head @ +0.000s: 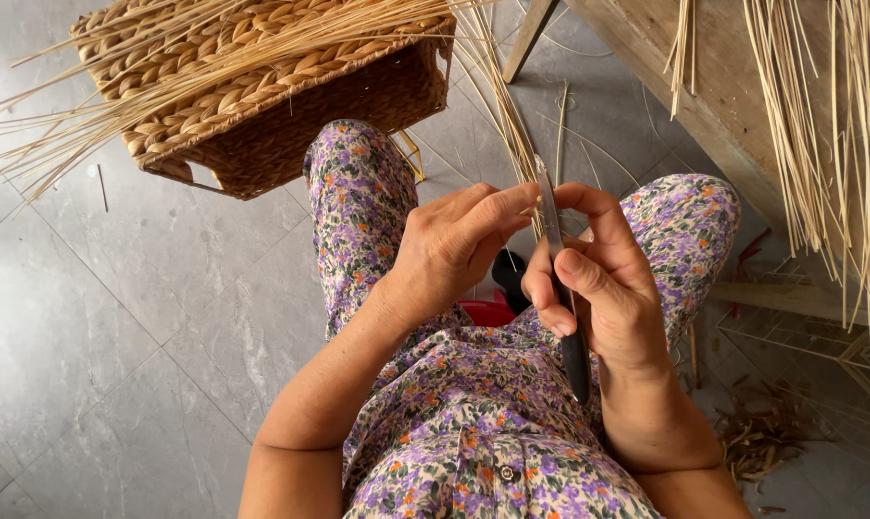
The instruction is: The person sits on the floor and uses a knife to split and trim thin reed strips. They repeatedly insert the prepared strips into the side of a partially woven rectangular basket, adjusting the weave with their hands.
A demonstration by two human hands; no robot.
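- Knife (562, 288): thin grey blade, black handle, upright between the knees, below the woven basket (262, 86).
- Right hand (603, 288) clenched round it.
- Left hand (454, 245) pinches pale reed strands (512, 135) against the blade.

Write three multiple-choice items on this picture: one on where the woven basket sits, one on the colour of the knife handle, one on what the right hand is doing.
1. Where is the woven basket?
A. On the floor at upper left, beyond the knees
B. On the person's lap
C. On the wooden bench

2. What colour is the handle of the knife?
A. Red
B. Black
C. Yellow

3. What is the state of the right hand?
A. Open and flat on the floor
B. Closed around the knife
C. Resting inside the basket

Answers:
1. A, since it stands on the grey floor tiles past the left knee.
2. B, as the handle below the fist is dark black.
3. B, as its fingers wrap the knife while the left hand pinches the thin reed strands against the blade.
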